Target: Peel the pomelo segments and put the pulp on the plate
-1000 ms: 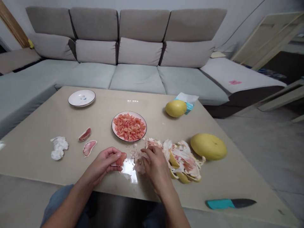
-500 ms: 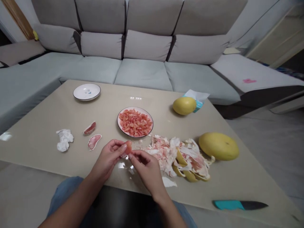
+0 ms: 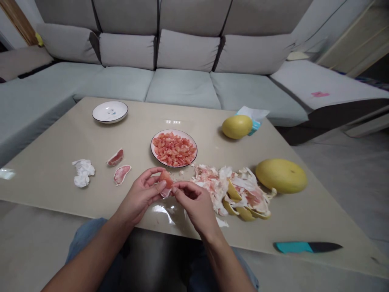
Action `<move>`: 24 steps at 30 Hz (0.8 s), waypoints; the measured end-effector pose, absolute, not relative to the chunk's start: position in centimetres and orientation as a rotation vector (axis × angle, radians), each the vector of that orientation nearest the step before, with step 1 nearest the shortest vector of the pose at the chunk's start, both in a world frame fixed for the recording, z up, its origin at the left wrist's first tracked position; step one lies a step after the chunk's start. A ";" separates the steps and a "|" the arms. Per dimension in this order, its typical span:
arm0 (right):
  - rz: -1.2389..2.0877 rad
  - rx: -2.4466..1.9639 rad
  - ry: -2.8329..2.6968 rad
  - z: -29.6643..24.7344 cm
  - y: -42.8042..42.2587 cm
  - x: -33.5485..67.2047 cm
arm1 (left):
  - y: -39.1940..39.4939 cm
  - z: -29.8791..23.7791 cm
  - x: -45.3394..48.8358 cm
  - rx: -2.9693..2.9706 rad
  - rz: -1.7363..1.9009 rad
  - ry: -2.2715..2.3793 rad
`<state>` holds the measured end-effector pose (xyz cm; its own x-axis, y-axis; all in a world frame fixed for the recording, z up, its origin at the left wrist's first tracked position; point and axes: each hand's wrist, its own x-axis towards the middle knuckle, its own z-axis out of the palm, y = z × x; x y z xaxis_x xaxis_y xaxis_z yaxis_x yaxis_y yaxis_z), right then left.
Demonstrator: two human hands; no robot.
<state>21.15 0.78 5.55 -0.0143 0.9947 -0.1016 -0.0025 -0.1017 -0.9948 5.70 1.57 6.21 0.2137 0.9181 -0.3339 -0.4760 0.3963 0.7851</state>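
Between my hands is a pomelo segment point(image 3: 166, 178), its red flesh bare on top and pale membrane hanging below. My left hand point(image 3: 142, 192) grips it between thumb and fingers. At its right side, my right hand point(image 3: 193, 200) pinches the membrane edge with thumb and forefinger. Just beyond stands a plate point(image 3: 154, 156) heaped with red pomelo pulp point(image 3: 174, 149). Two more segments with membrane, one upper point(image 3: 115, 157) and one lower point(image 3: 122, 174), lie to the left. A pile of peel and membrane scraps point(image 3: 234, 190) spreads right of my right hand.
A whole pomelo point(image 3: 281, 175) rests right of the peel; another point(image 3: 237, 126) sits farther back against a tissue pack point(image 3: 255, 121). A knife point(image 3: 308, 247) with a teal handle lies near the front right edge. Crumpled tissue point(image 3: 83, 173) and a white plate point(image 3: 110, 112) are on the left.
The segment has turned slightly in my fingers, and more of its red flesh and loose membrane shows. The whole view has shifted a little, with the table's things appearing higher.
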 end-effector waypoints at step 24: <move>0.996 -1.315 -1.322 5.7 0.7 21.7 | 1.9 5.9 6.3 0.806 1.166 0.965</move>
<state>21.71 0.65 5.68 0.0696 0.9934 0.0909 0.1866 0.0765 -0.9795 6.25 1.87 5.91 0.1090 0.9753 -0.1919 -0.3703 0.2190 0.9027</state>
